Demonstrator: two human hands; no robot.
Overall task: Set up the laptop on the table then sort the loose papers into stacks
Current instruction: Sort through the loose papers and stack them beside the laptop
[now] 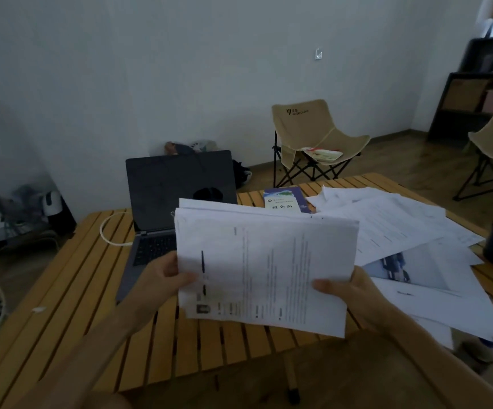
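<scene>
We grasp a sheaf of papers above the bench: left hand pinching its left edge, right hand its lower right. Behind it stands the open laptop; loose papers lie right.

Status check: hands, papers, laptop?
Left hand and right hand both grip one sheaf of papers above the table. Laptop open, screen dark. Loose papers still scattered right.
</scene>
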